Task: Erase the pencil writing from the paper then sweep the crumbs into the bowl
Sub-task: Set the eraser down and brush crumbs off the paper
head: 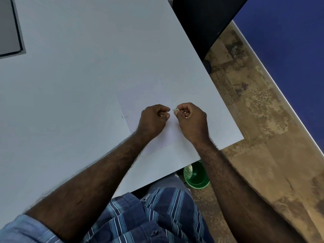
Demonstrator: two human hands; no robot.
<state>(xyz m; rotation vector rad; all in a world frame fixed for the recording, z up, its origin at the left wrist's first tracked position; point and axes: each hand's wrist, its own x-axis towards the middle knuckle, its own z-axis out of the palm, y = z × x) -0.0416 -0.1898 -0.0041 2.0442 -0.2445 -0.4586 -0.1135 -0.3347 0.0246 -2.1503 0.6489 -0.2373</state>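
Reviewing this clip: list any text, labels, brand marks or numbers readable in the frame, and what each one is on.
No text can be read with certainty.
Paper: a small dark pencil mark at its left edge, not a legible word.
Eraser, pinched in the right hand: any print is too small to read.
Dark garment at the lap: a small printed tag, too blurred to read.

I see wide bare table (73, 81) left of and beyond the paper (140, 95); a hand could sweep there freely. Only obstacle on that side: a dark panel (8, 25) at the far left corner, well apart. Both hands, left hand (153, 118) and right hand (192, 120), sit over the paper's near part, forearms crossing the near table edge. Bowl (197, 176) is below the near edge, partly hidden under the tabletop and just beside the right forearm. Dark chair (206, 20) stands off the far right edge.
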